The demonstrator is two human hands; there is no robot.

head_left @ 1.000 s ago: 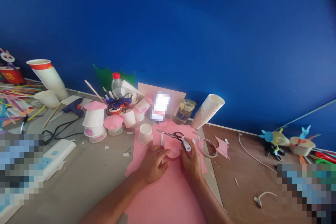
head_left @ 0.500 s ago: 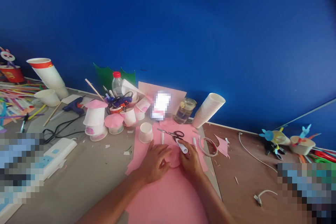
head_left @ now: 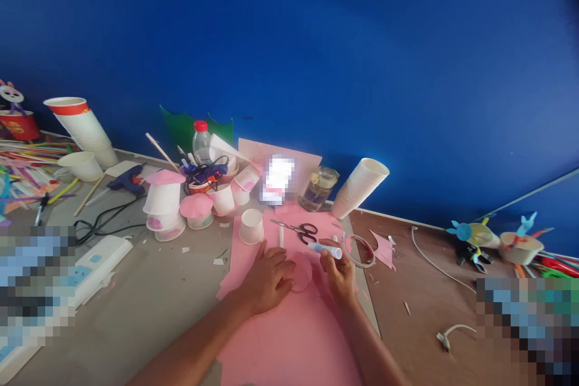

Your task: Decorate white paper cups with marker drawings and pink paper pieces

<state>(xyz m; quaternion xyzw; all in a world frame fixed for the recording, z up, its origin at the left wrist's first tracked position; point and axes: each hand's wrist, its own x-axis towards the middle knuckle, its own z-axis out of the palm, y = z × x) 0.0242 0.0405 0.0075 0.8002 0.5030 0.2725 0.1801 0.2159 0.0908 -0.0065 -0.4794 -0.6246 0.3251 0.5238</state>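
Note:
My left hand [head_left: 270,276] lies on the pink paper [head_left: 289,338] with its fingers stretched out. Its fingertips rest on the edge of a round pink paper disc [head_left: 301,272]. My right hand [head_left: 340,274] is closed around a white marker pen [head_left: 326,249] with a bluish print, held just right of the disc and apart from it. Beyond the disc lie black-handled scissors [head_left: 307,233] and a slim white stick-shaped piece [head_left: 281,236]. A white paper cup [head_left: 251,227] stands on the paper beyond my left hand.
A lit phone [head_left: 277,180] leans at the back near a glass jar [head_left: 319,188] and stacked paper cups [head_left: 360,189]. A roll of tape [head_left: 360,251] lies to the right. Pink-topped cup models [head_left: 163,205], a glue gun [head_left: 129,181] and a power strip [head_left: 97,265] are left.
My right hand has moved right, away from the disc, and the marker pen has swung from pointing toward me to lying sideways. My left hand stays almost where it was.

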